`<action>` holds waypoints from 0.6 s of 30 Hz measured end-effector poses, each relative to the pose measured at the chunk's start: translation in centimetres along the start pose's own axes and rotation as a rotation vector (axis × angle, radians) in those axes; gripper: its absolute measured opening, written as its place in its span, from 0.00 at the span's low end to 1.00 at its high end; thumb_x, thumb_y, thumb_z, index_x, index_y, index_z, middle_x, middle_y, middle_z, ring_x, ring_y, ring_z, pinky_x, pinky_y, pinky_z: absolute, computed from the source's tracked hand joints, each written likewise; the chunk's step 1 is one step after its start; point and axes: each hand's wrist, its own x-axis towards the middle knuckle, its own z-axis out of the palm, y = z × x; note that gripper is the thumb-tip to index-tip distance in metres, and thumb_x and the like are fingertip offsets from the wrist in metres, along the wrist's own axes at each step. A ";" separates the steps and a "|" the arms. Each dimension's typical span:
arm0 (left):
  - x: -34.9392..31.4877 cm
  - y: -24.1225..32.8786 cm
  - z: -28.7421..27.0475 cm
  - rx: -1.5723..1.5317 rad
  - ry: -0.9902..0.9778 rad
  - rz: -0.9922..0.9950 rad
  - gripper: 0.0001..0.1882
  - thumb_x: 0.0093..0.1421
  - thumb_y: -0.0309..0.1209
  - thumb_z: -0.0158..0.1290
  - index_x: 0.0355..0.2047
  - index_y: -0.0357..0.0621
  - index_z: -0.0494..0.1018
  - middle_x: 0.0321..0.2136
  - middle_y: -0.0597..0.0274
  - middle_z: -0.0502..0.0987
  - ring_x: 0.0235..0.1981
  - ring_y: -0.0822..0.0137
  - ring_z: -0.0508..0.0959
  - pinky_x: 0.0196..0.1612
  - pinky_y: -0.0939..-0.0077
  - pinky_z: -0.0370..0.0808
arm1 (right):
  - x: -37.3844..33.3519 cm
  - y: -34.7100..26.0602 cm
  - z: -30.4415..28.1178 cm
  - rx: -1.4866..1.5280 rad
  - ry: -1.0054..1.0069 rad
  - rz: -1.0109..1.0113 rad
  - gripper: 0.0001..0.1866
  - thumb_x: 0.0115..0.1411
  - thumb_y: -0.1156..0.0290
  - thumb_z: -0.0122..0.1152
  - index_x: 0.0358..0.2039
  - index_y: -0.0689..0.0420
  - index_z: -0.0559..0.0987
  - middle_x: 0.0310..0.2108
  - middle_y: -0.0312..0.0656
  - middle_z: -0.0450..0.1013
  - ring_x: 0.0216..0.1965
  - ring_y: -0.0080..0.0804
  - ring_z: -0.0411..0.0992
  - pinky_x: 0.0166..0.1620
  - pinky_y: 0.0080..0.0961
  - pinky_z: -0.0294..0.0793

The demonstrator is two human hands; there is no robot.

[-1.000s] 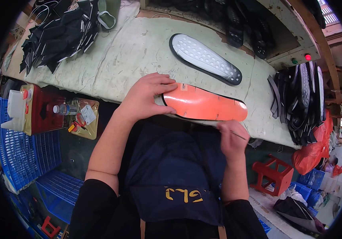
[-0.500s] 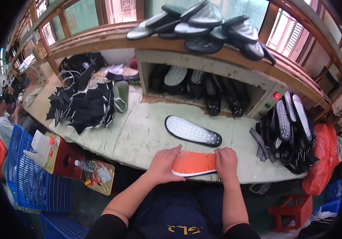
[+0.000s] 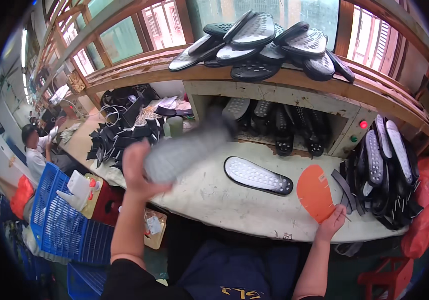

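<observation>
My left hand [image 3: 142, 172], raised over the bench's left half, grips one end of a shoe sole [image 3: 184, 150]. The sole is smeared by motion, greyish white with a dark far end. At the right front, my right hand [image 3: 332, 222] pinches an orange sole-shaped template [image 3: 316, 192] with small slits along its edges. A thin dark tip sticks out beside those fingers; its kind cannot be made out. Between the hands, another sole [image 3: 258, 175], white and studded inside with a black rim, lies flat on the pale bench top [image 3: 199, 197].
A metal box [image 3: 344, 120] with soles inside stands at the back, more soles [image 3: 254, 35] piled above it. Black pieces [image 3: 119, 145] heap at left; a sole stack [image 3: 377, 155] leans at right. Blue baskets [image 3: 69, 215] stand left, a red stool [image 3: 387, 280] lower right. Another person sits far left.
The hands have parted. The left has lifted the sole up and to the left; the right has drawn the orange template off it to the right. The view has shifted left.
</observation>
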 end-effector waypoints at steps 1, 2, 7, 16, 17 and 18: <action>3.0 -1.3 0.1 0.009 0.061 -0.093 0.55 0.36 0.48 0.77 0.65 0.36 0.74 0.51 0.47 0.82 0.51 0.47 0.81 0.60 0.55 0.76 | 0.2 0.0 -0.2 -0.066 -0.057 -0.042 0.14 0.80 0.68 0.48 0.33 0.59 0.69 0.32 0.33 0.65 0.35 0.23 0.63 0.41 0.24 0.66; 6.2 -1.8 0.8 0.037 0.073 -0.219 0.55 0.36 0.47 0.78 0.65 0.35 0.73 0.50 0.47 0.81 0.52 0.48 0.81 0.59 0.55 0.76 | 0.3 0.1 -0.4 -0.138 -0.114 -0.086 0.15 0.80 0.68 0.47 0.34 0.59 0.69 0.33 0.32 0.64 0.35 0.22 0.63 0.42 0.23 0.66; 17.8 -13.9 6.9 -0.143 0.099 -0.706 0.53 0.50 0.59 0.72 0.66 0.33 0.72 0.60 0.40 0.79 0.62 0.47 0.79 0.65 0.59 0.73 | 0.4 0.5 0.3 -0.185 -0.181 -0.130 0.15 0.80 0.68 0.48 0.33 0.59 0.69 0.31 0.32 0.64 0.34 0.21 0.62 0.41 0.22 0.66; 11.6 -1.7 15.9 -0.242 0.048 0.070 0.32 0.53 0.32 0.74 0.58 0.40 0.78 0.57 0.48 0.81 0.62 0.47 0.78 0.67 0.51 0.72 | 1.1 0.9 0.0 -0.066 -0.025 0.029 0.14 0.81 0.68 0.48 0.36 0.60 0.72 0.32 0.30 0.66 0.35 0.18 0.62 0.41 0.19 0.66; 7.7 -1.4 16.8 -0.466 -0.277 0.101 0.39 0.47 0.32 0.77 0.61 0.41 0.76 0.59 0.50 0.80 0.64 0.49 0.76 0.69 0.52 0.70 | 1.2 1.0 0.2 -0.064 -0.009 0.037 0.14 0.81 0.68 0.48 0.36 0.60 0.72 0.32 0.30 0.66 0.35 0.18 0.62 0.41 0.19 0.66; 5.7 1.8 16.6 -0.607 -0.513 0.107 0.47 0.43 0.39 0.79 0.64 0.41 0.74 0.61 0.51 0.79 0.66 0.49 0.75 0.71 0.50 0.69 | 1.3 1.3 0.2 -0.040 -0.024 0.051 0.13 0.81 0.67 0.49 0.38 0.59 0.73 0.33 0.30 0.67 0.36 0.17 0.63 0.41 0.18 0.67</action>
